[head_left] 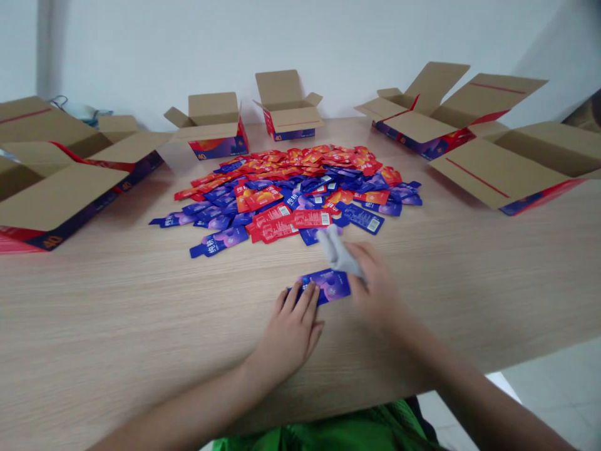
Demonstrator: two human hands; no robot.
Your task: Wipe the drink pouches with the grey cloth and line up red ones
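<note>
A blue and purple sachet (334,285) lies flat on the wooden table in front of me. My left hand (292,326) rests on its left end, fingers stretched out and pressing it down. At the sachet's right end, my right hand (375,282) grips a light grey cloth (339,254), slightly blurred, just over the sachet's upper right edge. Beyond both hands spreads a large heap of red and blue sachets (277,224), some face up, others with barcodes showing. A single blue sachet (220,241) lies at the heap's front left.
Open cardboard boxes surround the heap: two at left, the nearer a large box (66,200), a small box (218,147) and another small box (293,125) at the back, plus a box (422,134) and a nearer box (493,169) at right. A white wall stands behind.
</note>
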